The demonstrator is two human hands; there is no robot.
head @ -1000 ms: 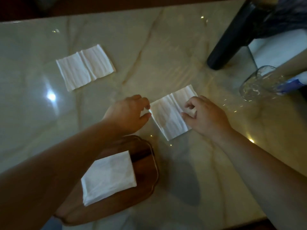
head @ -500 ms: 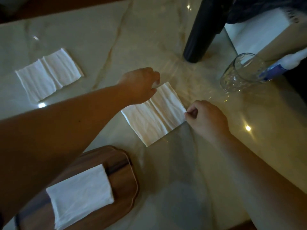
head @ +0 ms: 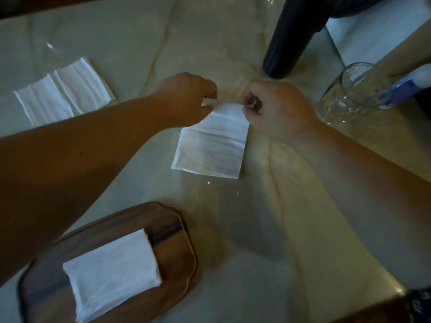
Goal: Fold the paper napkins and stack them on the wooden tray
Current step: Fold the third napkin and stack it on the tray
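- Pinching the far edge of the middle napkin (head: 211, 145), my left hand (head: 186, 96) has its fingers closed on the left corner and my right hand (head: 277, 108) has its fingers closed on the right corner.
- This napkin lies on the marble table (head: 256, 217), beyond the wooden tray (head: 172, 231) and apart from it; its near edge rests flat, its far edge is lifted a little.
- I judge the paper very light, thin and soft, so it can tear or wrinkle easily. The corners are the good place to hold, with a gentle pull toward the tray to bring edge on edge.
- The sheet is white, a bit see-through, with creases across it.
- One folded napkin (head: 112, 273) already sits on the tray, thick and rectangular.
- Another unfolded napkin (head: 63, 92) waits far beyond the tray, to the left of my arm.
- The tray is dark wood with rounded corners; the table is glossy and probably slippery for paper.
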